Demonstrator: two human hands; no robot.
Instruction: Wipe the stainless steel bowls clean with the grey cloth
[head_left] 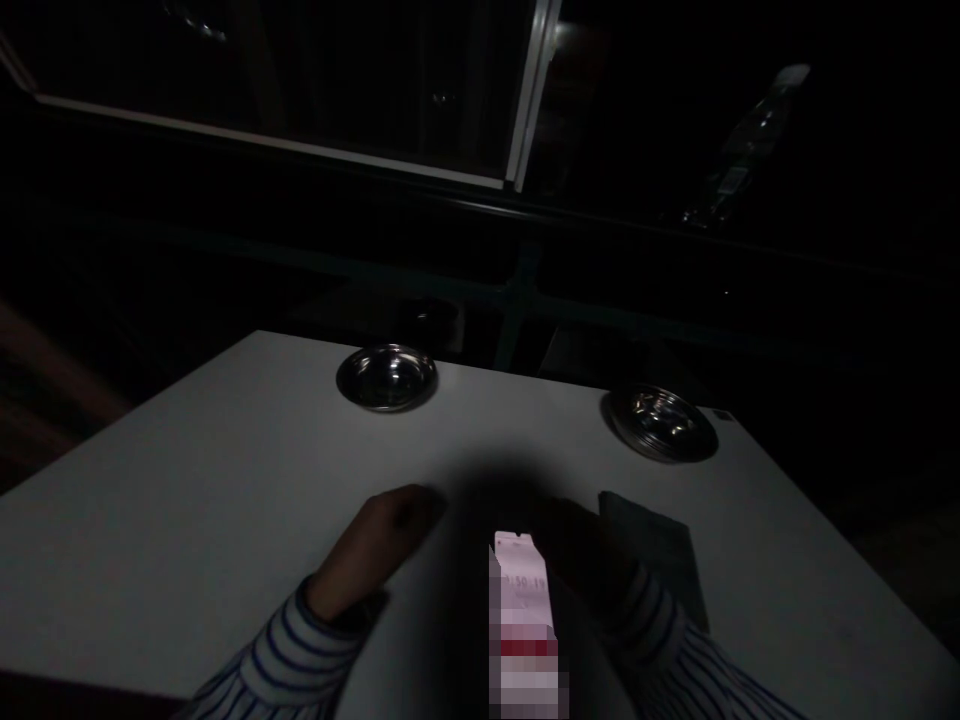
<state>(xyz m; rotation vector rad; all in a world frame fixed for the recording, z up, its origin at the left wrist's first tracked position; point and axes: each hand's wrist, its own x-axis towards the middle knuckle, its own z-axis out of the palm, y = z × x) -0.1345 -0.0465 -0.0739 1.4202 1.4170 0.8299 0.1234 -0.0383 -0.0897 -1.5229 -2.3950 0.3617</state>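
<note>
The room is very dark. My left hand (375, 545) rests on the white table (187, 500), its fingers curled in with nothing visible in them. A phone (523, 600) with a lit screen stands upright between my hands, just above the table's near edge. My right hand (589, 565) is a dim shape wrapped round the phone's right side. Both my sleeves are white with dark stripes.
Two shallow metal bowls stand near the table's far edge, one at centre left (386, 377) and one at right (660, 422). A flat dark rectangular object (660, 555) lies just right of my right hand. Beyond the table are dark frames and a window ledge.
</note>
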